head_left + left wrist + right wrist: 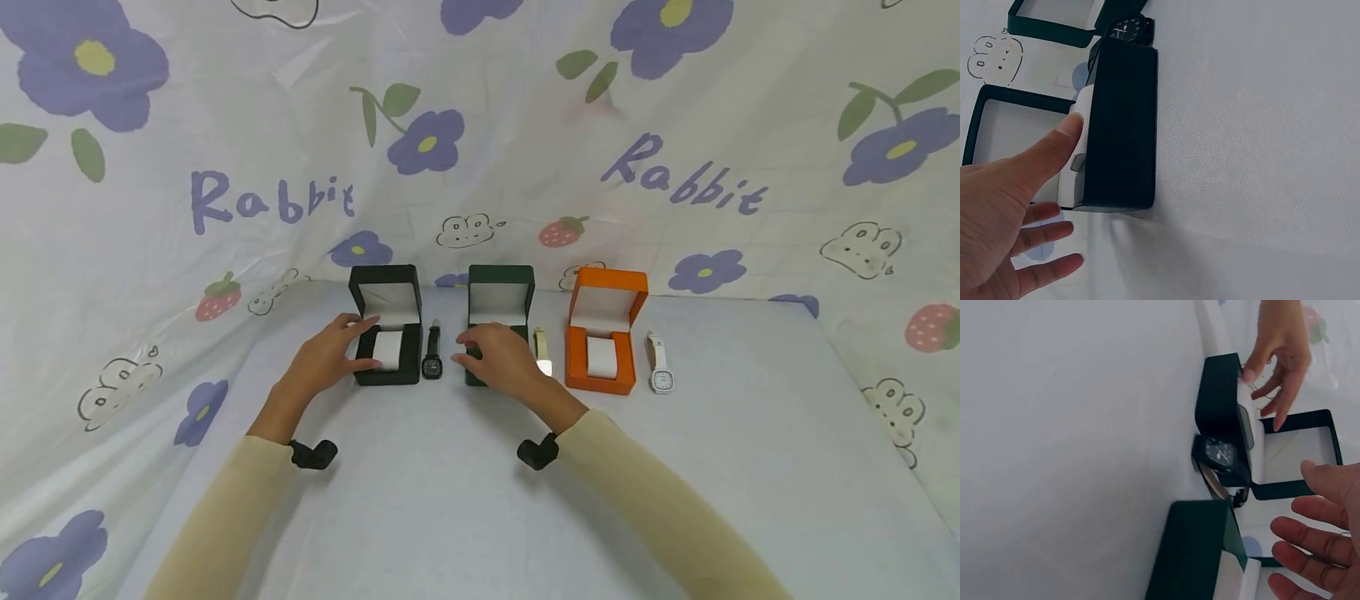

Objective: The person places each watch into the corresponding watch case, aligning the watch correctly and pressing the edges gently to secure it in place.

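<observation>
My left hand (321, 358) is at the open black watch box (410, 358) on the left. Its thumb touches the white cushion (1071, 184) inside, and the other fingers spread past the box's side. Over the middle, dark green watch box (501, 273), my right hand (501, 357) hovers with loosely bent fingers and holds nothing. That hand hides most of the green box's base. Between these two boxes lies a watch with a black strap and dark square dial (432, 360). Just right of the green box is a gold-coloured watch (543, 350), partly covered by my right hand.
Farther right an orange watch box (600, 385) stands with its lid raised and a white cushion inside. Beside it lies a white watch (660, 371). The boxes form a row along the back of the white table (420, 517), before a flower-printed cloth (525, 167).
</observation>
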`<move>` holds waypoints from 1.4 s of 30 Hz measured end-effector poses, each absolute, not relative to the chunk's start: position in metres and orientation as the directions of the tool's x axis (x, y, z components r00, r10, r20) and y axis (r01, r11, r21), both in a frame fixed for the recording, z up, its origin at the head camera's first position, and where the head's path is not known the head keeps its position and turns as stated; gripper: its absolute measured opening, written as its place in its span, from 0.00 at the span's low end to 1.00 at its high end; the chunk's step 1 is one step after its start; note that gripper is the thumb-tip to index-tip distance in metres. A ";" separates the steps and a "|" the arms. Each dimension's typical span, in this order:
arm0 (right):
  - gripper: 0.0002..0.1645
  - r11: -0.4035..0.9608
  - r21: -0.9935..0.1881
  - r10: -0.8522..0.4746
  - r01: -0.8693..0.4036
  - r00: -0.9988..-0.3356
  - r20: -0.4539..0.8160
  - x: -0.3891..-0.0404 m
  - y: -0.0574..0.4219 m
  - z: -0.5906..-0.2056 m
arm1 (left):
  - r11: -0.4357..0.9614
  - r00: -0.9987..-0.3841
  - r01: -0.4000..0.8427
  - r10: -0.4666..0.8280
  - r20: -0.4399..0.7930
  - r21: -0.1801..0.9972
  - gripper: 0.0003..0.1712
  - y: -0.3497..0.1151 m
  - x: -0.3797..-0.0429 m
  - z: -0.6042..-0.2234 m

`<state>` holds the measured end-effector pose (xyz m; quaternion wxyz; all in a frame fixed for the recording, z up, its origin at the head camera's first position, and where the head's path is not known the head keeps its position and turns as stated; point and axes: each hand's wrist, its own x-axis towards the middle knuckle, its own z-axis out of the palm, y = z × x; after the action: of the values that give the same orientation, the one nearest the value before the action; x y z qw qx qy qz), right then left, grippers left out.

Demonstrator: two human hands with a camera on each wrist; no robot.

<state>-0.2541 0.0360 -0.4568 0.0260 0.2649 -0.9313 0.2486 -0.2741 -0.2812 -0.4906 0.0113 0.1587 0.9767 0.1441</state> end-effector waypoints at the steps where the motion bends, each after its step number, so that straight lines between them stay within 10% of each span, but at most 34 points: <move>1: 0.18 0.738 -0.436 -0.487 -0.515 -0.854 0.184 -0.255 0.034 -0.458 | 0.905 -0.947 0.313 0.320 0.025 0.287 0.49 -0.281 -0.274 -0.491; 42: 0.21 0.897 -0.137 -0.414 -0.419 -0.908 0.066 -0.271 -0.028 -0.493 | 0.860 -0.913 0.354 0.403 -0.066 0.366 0.48 -0.277 -0.286 -0.488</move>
<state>-0.2713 -0.0276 -0.4926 0.0177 0.2140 -0.9738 0.0744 -0.2865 -0.2775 -0.4882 0.0701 0.1969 0.9619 0.1761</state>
